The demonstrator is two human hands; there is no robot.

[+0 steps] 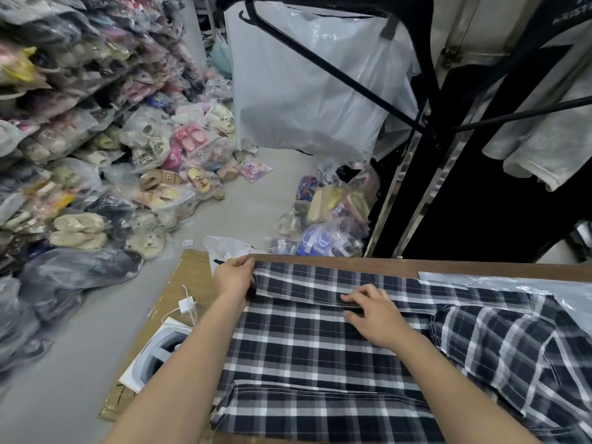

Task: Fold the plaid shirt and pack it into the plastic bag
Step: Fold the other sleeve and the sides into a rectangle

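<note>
Now, mid-fold, my left hand (234, 274) pinches the far corner of the plaid shirt (314, 350), my right hand (376, 315) lays flat fingers on the fold; next, probably, smooth that crease.

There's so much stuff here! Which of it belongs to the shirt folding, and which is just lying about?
In the job: plaid shirt; clear plastic bag; left hand, gripping the shirt's edge; right hand, pressing the fold.

Lying about: bagged slippers; cardboard; white charger; hanging grey garments.
</note>
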